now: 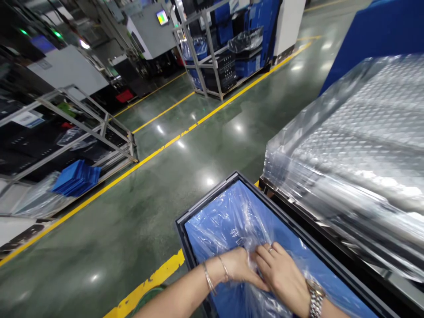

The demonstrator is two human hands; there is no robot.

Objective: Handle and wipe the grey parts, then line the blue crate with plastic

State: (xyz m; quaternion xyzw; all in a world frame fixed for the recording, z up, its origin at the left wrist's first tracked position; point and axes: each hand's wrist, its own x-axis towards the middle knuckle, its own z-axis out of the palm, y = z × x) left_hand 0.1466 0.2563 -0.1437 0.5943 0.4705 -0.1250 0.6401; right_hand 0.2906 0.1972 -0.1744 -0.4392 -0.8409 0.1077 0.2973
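Note:
A dark-rimmed crate (212, 199) sits low in front of me, lined with a clear plastic bag (232, 221) over a blue sheet. My left hand (241, 268), with thin bracelets at the wrist, pinches a fold of the clear plastic near the middle of the crate. My right hand (284, 274), with a ring and a metal watch, presses on the same bunched plastic, its fingers touching those of the left hand.
A tall stack of clear plastic trays wrapped in film (357, 150) stands to the right, against the crate. A yellow floor line (159, 150) crosses the green floor. Metal racks (82, 128) with blue sheets stand left; more racks and machines stand behind.

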